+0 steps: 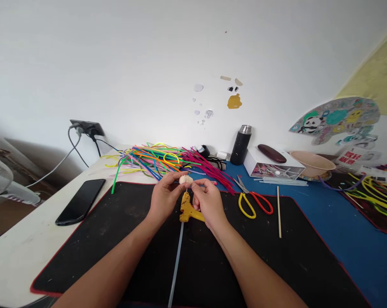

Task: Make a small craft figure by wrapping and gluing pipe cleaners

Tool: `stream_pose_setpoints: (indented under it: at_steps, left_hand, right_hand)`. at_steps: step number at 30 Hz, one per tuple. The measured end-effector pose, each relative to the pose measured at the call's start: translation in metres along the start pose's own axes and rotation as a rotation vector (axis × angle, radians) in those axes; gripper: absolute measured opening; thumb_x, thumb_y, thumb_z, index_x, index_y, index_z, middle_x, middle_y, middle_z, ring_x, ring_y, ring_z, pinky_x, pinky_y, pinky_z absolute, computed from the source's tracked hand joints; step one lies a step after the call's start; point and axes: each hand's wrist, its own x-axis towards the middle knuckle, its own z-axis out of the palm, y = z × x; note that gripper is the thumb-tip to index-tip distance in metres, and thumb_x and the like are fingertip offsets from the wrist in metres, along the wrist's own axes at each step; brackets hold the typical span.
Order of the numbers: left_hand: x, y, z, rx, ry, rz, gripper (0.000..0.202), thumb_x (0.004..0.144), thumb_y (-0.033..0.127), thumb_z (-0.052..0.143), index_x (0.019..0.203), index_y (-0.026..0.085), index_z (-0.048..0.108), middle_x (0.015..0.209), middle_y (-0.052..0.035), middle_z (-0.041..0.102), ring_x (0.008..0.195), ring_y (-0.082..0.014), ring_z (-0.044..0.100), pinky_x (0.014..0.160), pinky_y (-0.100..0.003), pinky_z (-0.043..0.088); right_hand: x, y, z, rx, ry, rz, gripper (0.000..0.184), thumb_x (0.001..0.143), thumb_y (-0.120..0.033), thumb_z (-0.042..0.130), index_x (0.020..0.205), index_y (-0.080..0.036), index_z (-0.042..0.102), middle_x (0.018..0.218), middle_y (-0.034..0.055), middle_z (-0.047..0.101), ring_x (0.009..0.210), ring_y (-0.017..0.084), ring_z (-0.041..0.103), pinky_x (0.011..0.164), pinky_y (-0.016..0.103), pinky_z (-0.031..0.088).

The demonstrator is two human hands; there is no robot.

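Note:
My left hand (pixel 164 197) and my right hand (pixel 209 202) meet over the black mat (pixel 116 231). Their fingertips pinch a small cream-coloured fuzzy piece (pixel 186 180) between them. Just below the hands lies a yellow glue gun (pixel 189 209) with a long clear glue stick (pixel 177 265) trailing towards me. A pile of coloured pipe cleaners (pixel 155 160) lies right behind the hands.
Red-and-yellow scissors (pixel 253 200) and a thin wooden stick (pixel 278 210) lie right of my hands. A black phone (pixel 80 201) rests at the left. A dark flask (pixel 241 144), a white box (pixel 272 164), a bowl (pixel 312 162) and more pipe cleaners (pixel 373 188) stand at the back right.

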Motion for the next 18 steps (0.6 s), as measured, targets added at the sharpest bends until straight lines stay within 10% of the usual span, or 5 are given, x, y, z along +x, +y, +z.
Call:
stream_pose_setpoints:
  at_steps: [18]
  left_hand:
    - [0.0027,0.0050,0.0001,-0.223,-0.053,-0.139,0.040,0.077,0.039,0.087,0.112,0.020,0.081,0.098,-0.0074,0.081,0.093,-0.0251,0.075,0.089,-0.040,0.061]
  right_hand:
    - [0.0011,-0.0004,-0.0046,-0.125,0.008,-0.108,0.027,0.085,-0.046,0.071,0.088,-0.024,0.057,0.043,-0.0111,0.050,0.035,0.011,0.043,0.039,0.021,0.036]
